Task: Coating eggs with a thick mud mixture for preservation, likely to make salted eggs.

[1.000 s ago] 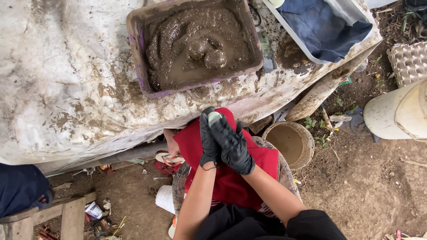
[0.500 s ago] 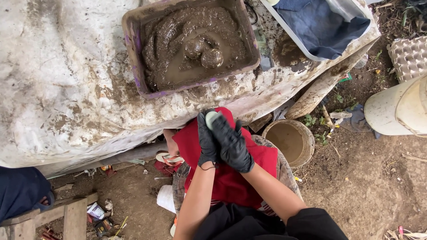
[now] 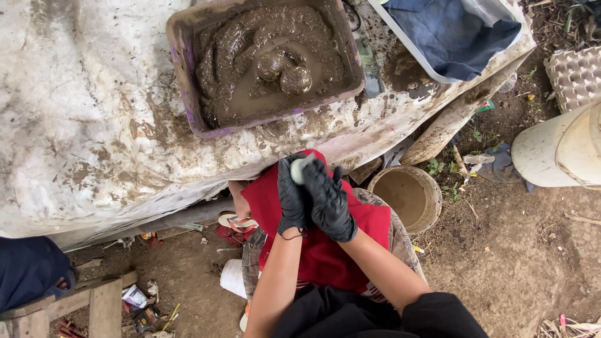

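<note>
Egg (image 3: 299, 169) — pale, clean, not yet muddied — sits clasped between both gloved hands, left (image 3: 292, 197) and right (image 3: 328, 200), over the red cloth (image 3: 325, 250), just off the bench edge below the mud tray (image 3: 188, 75).

We see a low table under a mud-stained white sheet (image 3: 81, 112). On it sit 1 purple tray (image 3: 183, 62) full of wet brown mud and 1 pale tub (image 3: 432, 66) holding blue cloth. Bare dirt ground (image 3: 526, 250) carries 1 muddy bucket (image 3: 405, 197) and scraps.
</note>
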